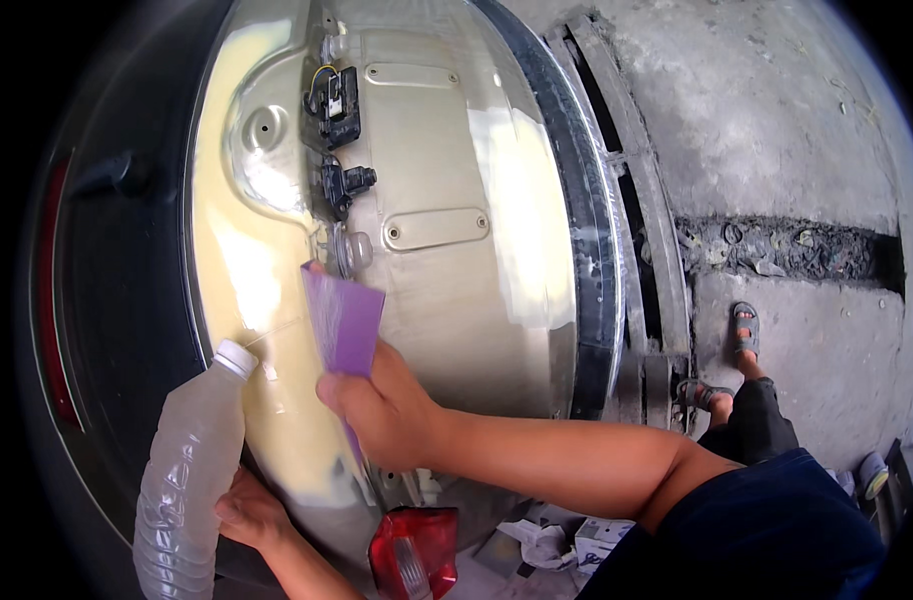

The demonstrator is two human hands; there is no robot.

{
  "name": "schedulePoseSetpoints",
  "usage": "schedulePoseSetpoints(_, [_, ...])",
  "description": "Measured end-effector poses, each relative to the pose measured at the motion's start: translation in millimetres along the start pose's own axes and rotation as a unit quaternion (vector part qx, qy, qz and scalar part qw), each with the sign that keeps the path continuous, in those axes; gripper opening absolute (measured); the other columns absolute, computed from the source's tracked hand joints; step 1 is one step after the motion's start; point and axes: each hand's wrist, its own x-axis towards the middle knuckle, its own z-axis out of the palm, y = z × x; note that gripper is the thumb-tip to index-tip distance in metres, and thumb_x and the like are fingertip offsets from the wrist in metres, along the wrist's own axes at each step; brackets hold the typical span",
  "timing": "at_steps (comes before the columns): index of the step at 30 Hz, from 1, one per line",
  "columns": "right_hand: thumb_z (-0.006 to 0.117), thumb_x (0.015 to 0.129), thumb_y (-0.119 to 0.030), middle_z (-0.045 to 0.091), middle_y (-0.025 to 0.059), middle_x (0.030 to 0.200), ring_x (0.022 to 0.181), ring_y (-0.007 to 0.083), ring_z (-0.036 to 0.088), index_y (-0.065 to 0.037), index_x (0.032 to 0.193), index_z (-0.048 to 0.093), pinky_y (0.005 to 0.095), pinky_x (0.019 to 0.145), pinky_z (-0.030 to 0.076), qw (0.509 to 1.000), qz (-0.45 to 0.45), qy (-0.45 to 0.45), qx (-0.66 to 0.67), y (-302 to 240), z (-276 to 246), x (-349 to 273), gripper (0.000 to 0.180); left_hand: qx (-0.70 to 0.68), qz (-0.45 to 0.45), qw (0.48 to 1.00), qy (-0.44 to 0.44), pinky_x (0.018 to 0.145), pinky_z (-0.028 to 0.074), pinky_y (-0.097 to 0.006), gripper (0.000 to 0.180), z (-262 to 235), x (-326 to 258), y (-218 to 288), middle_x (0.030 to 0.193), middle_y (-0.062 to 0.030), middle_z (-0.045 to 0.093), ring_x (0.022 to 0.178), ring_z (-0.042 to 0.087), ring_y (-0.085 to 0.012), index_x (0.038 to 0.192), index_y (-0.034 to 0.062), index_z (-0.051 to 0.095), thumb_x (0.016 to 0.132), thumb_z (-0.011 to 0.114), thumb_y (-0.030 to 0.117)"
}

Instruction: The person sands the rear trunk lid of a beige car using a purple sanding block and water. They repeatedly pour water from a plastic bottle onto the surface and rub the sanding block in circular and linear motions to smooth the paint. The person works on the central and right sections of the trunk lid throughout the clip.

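Observation:
My left hand [254, 510] is closed around a clear ribbed plastic bottle [185, 470] with a white cap; its contents look cloudy. The bottle leans over the dark rear window at the lower left. Between the thumb and fingers of my right hand [389, 408] is a folded purple sheet of sandpaper [351, 318] with whitish streaks. This sheet is over the edge of a beige car body panel [427, 150], beside a strip coated in smooth cream filler [277, 385]. Part of the sheet is hidden behind my thumb and fingers.
A black latch part [343, 105] with a yellow wire and a black connector [347, 183] sit in the panel's channel. A red tail light [417, 550] is near my forearms. Papers [547, 545] lie below. On the right, a grated drain [622, 180] crosses the concrete floor.

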Motion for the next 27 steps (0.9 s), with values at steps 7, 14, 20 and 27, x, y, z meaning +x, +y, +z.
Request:
schedulePoseSetpoints(7, [0.045, 0.084, -0.011, 0.021, 0.0392, 0.15, 0.144, 0.0483, 0.017, 0.017, 0.143, 0.022, 0.045, 0.12, 0.014, 0.992, 0.04, -0.117, -0.001, -14, -18, 12, 0.069, 0.001, 0.003, 0.999, -0.036, 0.106, 0.045, -0.048, 0.069, -4, 1, 0, 0.135, -0.0199, 0.053, 0.121, 0.056, -0.0341, 0.134, -0.0071, 0.045, 0.094, 0.058, 0.048])
schedulePoseSetpoints(14, [0.043, 0.087, -0.015, 0.011, 0.0396, 0.152, 0.145, 0.0505, 0.008, 0.019, 0.144, 0.014, 0.0472, 0.121, 0.009, 0.991, -0.028, -0.09, -0.091, -8, 0, 19, 0.073, -0.002, 0.007, 1.0, -0.018, 0.106, 0.044, -0.048, 0.068, -5, 0, 0, 0.135, -0.0207, 0.052, 0.122, 0.055, -0.0352, 0.134, -0.0073, 0.046, 0.094, 0.058, 0.047])
schedulePoseSetpoints(20, [0.045, 0.086, -0.013, 0.006, 0.0376, 0.154, 0.147, 0.0479, 0.005, 0.021, 0.143, 0.012, 0.0466, 0.121, 0.008, 0.985, 0.011, -0.164, -0.059, 3, -16, -53, 0.075, -0.001, 0.004, 1.0, -0.03, 0.105, 0.045, -0.048, 0.065, -3, -2, 1, 0.133, -0.0225, 0.054, 0.12, 0.056, -0.0362, 0.133, -0.0087, 0.047, 0.096, 0.054, 0.045])
schedulePoseSetpoints(27, [0.047, 0.088, -0.016, 0.006, 0.0368, 0.155, 0.147, 0.0471, 0.005, 0.02, 0.145, 0.008, 0.0465, 0.121, 0.007, 0.985, 0.025, -0.151, -0.08, 4, -11, -43, 0.078, -0.016, 0.01, 0.999, -0.038, 0.105, 0.045, -0.048, 0.063, -6, 4, -1, 0.131, -0.023, 0.055, 0.12, 0.056, -0.0367, 0.132, -0.0097, 0.048, 0.098, 0.049, 0.043])
